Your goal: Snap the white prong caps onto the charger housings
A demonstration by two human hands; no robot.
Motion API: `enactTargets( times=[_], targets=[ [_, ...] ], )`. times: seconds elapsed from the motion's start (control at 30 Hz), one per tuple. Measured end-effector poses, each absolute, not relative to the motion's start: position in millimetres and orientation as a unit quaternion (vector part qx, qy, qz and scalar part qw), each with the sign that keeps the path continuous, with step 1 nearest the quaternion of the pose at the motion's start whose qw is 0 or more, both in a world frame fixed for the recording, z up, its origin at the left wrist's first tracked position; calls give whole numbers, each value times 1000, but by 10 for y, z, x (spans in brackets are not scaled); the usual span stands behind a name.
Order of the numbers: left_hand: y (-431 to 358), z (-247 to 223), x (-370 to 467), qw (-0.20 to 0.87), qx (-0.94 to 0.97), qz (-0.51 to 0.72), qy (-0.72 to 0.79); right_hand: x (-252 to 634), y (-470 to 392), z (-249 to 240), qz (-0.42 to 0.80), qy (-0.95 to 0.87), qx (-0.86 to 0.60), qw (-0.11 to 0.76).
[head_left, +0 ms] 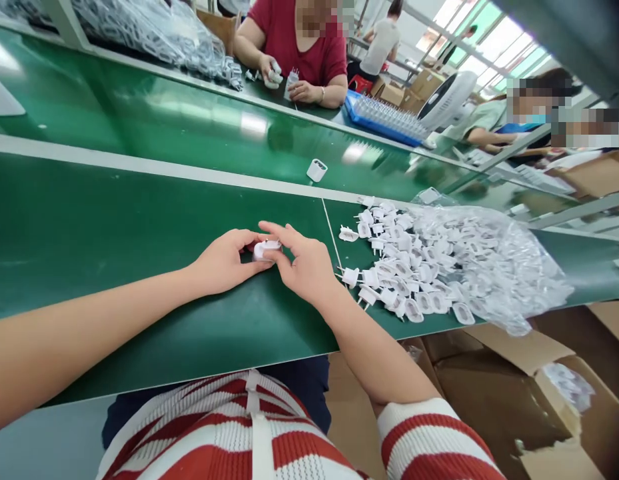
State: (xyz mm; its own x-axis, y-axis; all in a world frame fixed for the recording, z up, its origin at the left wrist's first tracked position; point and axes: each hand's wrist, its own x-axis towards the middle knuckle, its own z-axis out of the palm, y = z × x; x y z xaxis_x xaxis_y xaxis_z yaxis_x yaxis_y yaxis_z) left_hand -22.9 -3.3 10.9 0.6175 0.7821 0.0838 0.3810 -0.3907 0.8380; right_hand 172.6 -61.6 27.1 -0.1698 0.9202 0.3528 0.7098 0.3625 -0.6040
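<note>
Between my two hands, over the green work surface (pixel 139 233), is a small white plug part (pixel 266 250). My left hand (pixel 226 261) grips its left side with thumb and fingers. From the right, my right hand (pixel 302 260) pinches the same part, its index finger stretched out above it. Small metal pins show at the part's top. To the right lies a heap of white plug pieces with pins (pixel 399 267), spilling from a clear plastic bag (pixel 509 260). A single white housing (pixel 317 170) stands on the green strip beyond the pale rail.
Across the line, a person in a red top (pixel 294 53) handles white parts beside bagged grey pieces (pixel 164 40). A blue tray of parts (pixel 389 120) and a fan (pixel 446 100) are at the back. Open cardboard boxes (pixel 509 387) stand below the table edge at right.
</note>
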Motion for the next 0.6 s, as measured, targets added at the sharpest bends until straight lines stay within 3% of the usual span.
enactTargets(
  times=[0.1,0.23,0.37,0.6],
  targets=[
    [-55,130,-229,404,794,232,390,1732,-607,218,166,-751,-526,363],
    [-95,155,-239,397,799,230,390,1778,-581,191,273,-715,-520,381],
    [-118,151,-250,379,807,244,382,1916,-598,295,348,-710,-509,339],
    [-127,115,-240,372,805,254,386,2028,-575,354,348,-681,-497,410]
  ],
)
